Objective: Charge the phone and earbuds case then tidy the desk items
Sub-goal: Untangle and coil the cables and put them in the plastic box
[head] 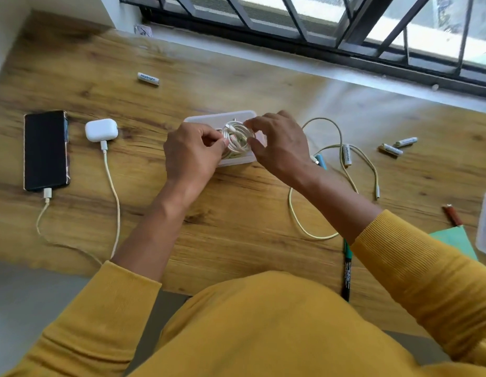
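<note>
Together left hand and right hand pinch coiled cable between them.

We find the phone at the desk's left end, the earbuds case just to its right, each with a cable entering its near end. One battery lies behind these, toward the window. At centre sits a tray holding a coiled cable, with both hands upon it. To the right a loose cable sprawls, a battery lying across it; two further batteries lie beyond. A marker lies at the near edge.
</note>
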{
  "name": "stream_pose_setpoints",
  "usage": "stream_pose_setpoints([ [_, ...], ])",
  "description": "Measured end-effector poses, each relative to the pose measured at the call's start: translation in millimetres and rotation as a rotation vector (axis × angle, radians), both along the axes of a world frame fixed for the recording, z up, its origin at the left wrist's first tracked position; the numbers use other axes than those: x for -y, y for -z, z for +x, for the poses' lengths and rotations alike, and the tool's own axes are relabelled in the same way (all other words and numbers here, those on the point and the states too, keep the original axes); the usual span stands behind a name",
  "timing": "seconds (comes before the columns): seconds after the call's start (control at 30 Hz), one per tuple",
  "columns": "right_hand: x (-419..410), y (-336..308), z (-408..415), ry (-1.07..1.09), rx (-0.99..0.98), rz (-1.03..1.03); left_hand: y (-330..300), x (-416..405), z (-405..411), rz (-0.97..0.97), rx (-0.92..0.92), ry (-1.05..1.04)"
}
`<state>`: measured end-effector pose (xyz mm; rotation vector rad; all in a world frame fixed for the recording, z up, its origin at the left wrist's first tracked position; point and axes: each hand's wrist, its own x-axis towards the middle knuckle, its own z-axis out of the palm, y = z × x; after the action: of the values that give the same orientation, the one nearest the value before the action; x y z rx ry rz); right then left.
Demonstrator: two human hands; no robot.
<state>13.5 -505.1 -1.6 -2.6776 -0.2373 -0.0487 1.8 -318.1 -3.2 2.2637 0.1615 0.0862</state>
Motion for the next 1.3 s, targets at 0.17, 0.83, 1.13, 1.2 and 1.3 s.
stream_pose_setpoints([
  [0.17,3,7,-10,-0.105,0.032,-0.107,0,6,-1,0.064,0.018,0.011],
  [0.83,-9,-3,25,-0.036,-0.097,-0.187,4,16,7,0.236,0.04,0.185],
  [1.13,-8,2,19,0.002,-0.062,-0.158,2,20,6,0.252,0.026,0.153],
  [1.2,-4,2,13,-0.006,-0.044,-0.121,-2,20,2,0.204,0.038,0.145],
  [1.3,3,2,0,0.009,0.005,-0.012,-6,20,-7,0.143,0.064,0.11],
])
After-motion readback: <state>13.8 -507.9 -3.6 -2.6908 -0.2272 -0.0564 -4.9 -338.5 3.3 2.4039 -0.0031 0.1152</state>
